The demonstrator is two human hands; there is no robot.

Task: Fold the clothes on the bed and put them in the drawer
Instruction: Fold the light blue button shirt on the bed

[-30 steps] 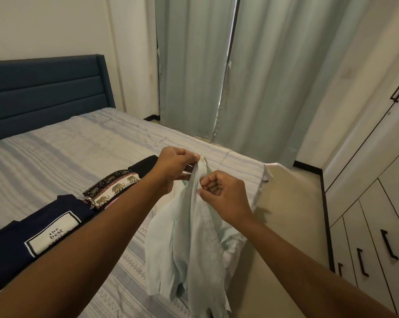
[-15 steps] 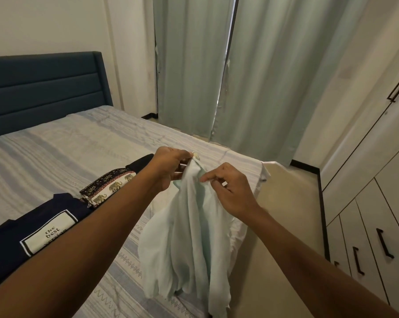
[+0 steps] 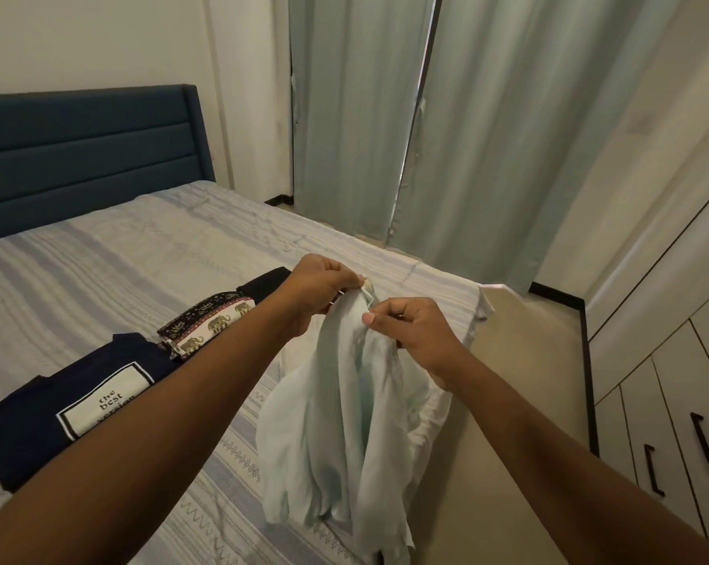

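On bed (image 3: pixel 100 258), tee (image 3: pixel 22 442) lies left, folded cloth (image 3: pixel 206 326) just behind it. Over bed's right edge hangs shirt (image 3: pixel 336 422). Right of bed drawers (image 3: pixel 671 401), behind it curtains (image 3: pixel 487 136).

Pale green curtains (image 3: pixel 487 136) hang beside a dark blue padded headboard (image 3: pixel 87 157).

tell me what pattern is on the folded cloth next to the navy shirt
Elephants on a cream band, with a dark ornate border: the folded cloth, seen in the head view.
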